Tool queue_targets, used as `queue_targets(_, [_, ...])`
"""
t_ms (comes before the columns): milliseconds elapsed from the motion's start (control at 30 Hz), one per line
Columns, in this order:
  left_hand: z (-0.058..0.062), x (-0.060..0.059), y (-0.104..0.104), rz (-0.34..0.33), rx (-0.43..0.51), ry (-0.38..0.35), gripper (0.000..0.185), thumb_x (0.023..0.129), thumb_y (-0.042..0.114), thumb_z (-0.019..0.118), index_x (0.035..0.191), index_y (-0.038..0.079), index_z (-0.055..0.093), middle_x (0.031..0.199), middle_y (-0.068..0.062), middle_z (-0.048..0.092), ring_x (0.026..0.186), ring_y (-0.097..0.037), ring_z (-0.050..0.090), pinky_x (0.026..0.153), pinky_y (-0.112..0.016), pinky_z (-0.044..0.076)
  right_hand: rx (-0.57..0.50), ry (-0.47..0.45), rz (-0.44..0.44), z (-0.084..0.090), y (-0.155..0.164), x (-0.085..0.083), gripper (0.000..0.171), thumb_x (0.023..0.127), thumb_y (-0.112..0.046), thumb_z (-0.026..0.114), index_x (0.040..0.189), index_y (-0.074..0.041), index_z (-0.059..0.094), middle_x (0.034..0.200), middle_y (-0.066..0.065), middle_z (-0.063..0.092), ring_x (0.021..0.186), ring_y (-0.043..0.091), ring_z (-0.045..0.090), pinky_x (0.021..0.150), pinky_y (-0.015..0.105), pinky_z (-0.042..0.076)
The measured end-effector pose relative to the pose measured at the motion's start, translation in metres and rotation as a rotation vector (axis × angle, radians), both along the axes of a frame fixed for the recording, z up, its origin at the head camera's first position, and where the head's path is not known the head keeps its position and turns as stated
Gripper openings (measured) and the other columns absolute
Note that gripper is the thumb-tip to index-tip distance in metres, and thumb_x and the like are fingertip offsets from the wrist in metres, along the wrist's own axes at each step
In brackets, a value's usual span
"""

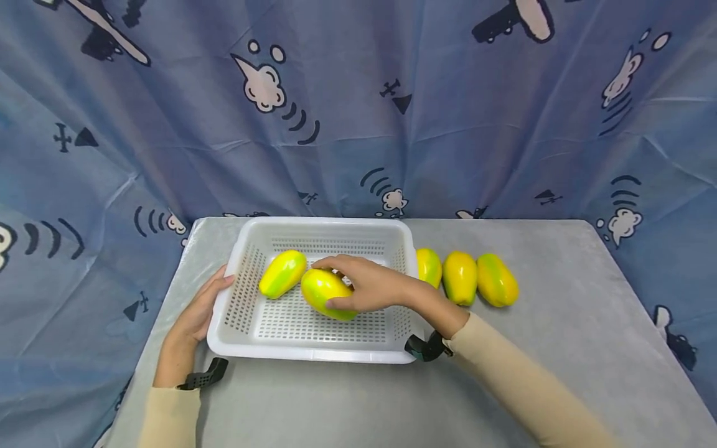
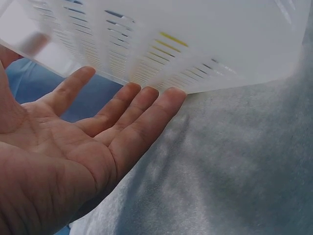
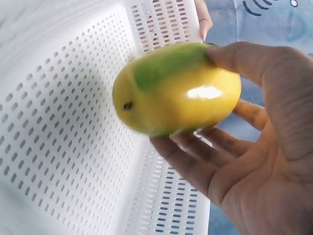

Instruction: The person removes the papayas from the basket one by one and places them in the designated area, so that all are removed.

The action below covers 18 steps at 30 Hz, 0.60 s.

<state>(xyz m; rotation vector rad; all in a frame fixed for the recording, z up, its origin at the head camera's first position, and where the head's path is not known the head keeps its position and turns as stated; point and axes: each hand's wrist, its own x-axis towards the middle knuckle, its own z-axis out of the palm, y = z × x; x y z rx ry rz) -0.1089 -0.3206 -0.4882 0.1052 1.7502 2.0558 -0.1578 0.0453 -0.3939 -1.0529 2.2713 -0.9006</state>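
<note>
A white perforated basket [image 1: 313,352] sits on the grey table. My right hand [image 1: 366,284] reaches into it and grips a yellow-green mango [image 1: 325,292]; in the right wrist view thumb and fingers [image 3: 195,156] wrap round that mango [image 3: 176,90] above the basket floor [image 3: 58,147]. A second mango [image 1: 282,273] lies in the basket's left part. My left hand [image 1: 197,311] rests with straight fingers [image 2: 146,117] against the basket's left wall [image 2: 195,44], holding nothing.
Three more yellow-green mangoes [image 1: 460,276] lie in a row on the table just right of the basket. A blue patterned cloth [image 1: 358,106] hangs behind and at both sides. The grey table [image 1: 560,348] stretches to the front and right.
</note>
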Motion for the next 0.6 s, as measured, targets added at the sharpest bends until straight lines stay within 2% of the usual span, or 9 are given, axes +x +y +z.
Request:
queue_targets(100, [0.000, 0.001, 0.000, 0.006, -0.008, -0.003, 0.068, 0.115, 0.037, 0.034, 0.172, 0.016, 0.001, 0.142, 0.003, 0.056, 0.122, -0.019, 0.066, 0.094, -0.044, 0.058, -0.035, -0.020, -0.023, -0.001, 0.004, 0.002, 0.067, 0.097, -0.023, 0.078, 0.157, -0.017, 0.049, 0.154, 0.002, 0.057, 0.131, 0.021, 0.061, 0.099, 0.036, 0.060])
queue_targets(267, [0.002, 0.002, 0.000, 0.007, -0.030, -0.003, 0.069, 0.115, 0.039, 0.033, 0.172, 0.018, 0.000, 0.154, -0.014, 0.043, 0.124, -0.020, 0.065, 0.096, -0.045, 0.057, -0.060, -0.027, -0.078, 0.001, 0.012, 0.005, 0.067, 0.097, -0.027, 0.078, 0.157, -0.018, 0.048, 0.153, 0.002, 0.057, 0.133, 0.023, 0.061, 0.099, 0.036, 0.059])
queue_targets(333, [0.003, 0.003, 0.000, 0.003, -0.031, 0.000, 0.069, 0.115, 0.038, 0.033, 0.172, 0.018, 0.000, 0.153, -0.012, 0.044, 0.124, -0.019, 0.064, 0.096, -0.044, 0.057, -0.072, -0.027, -0.101, 0.003, 0.016, 0.006, 0.068, 0.098, -0.028, 0.078, 0.157, -0.019, 0.047, 0.154, 0.001, 0.057, 0.134, 0.024, 0.060, 0.100, 0.037, 0.059])
queue_targets(433, [0.002, 0.003, 0.000, 0.004, -0.027, 0.007, 0.068, 0.115, 0.037, 0.033, 0.172, 0.017, 0.000, 0.146, -0.001, 0.051, 0.123, -0.019, 0.065, 0.095, -0.044, 0.057, -0.097, -0.020, -0.128, 0.008, 0.022, 0.008, 0.068, 0.098, -0.029, 0.078, 0.158, -0.020, 0.047, 0.155, 0.001, 0.056, 0.136, 0.025, 0.060, 0.101, 0.039, 0.059])
queue_targets(500, [0.002, 0.003, 0.000, 0.006, -0.024, 0.010, 0.068, 0.115, 0.036, 0.032, 0.172, 0.016, 0.000, 0.144, 0.001, 0.051, 0.123, -0.019, 0.065, 0.095, -0.044, 0.057, -0.110, -0.009, -0.142, 0.010, 0.026, 0.012, 0.068, 0.097, -0.028, 0.079, 0.158, -0.021, 0.047, 0.156, 0.000, 0.056, 0.136, 0.025, 0.060, 0.101, 0.039, 0.059])
queue_targets(600, [0.002, 0.002, 0.002, 0.008, -0.032, 0.008, 0.069, 0.115, 0.037, 0.032, 0.172, 0.017, -0.001, 0.155, -0.014, 0.044, 0.124, -0.019, 0.063, 0.096, -0.044, 0.057, -0.116, 0.019, -0.168, 0.013, 0.034, 0.018, 0.070, 0.097, -0.028, 0.079, 0.158, -0.023, 0.047, 0.156, -0.001, 0.054, 0.134, 0.022, 0.059, 0.100, 0.038, 0.059])
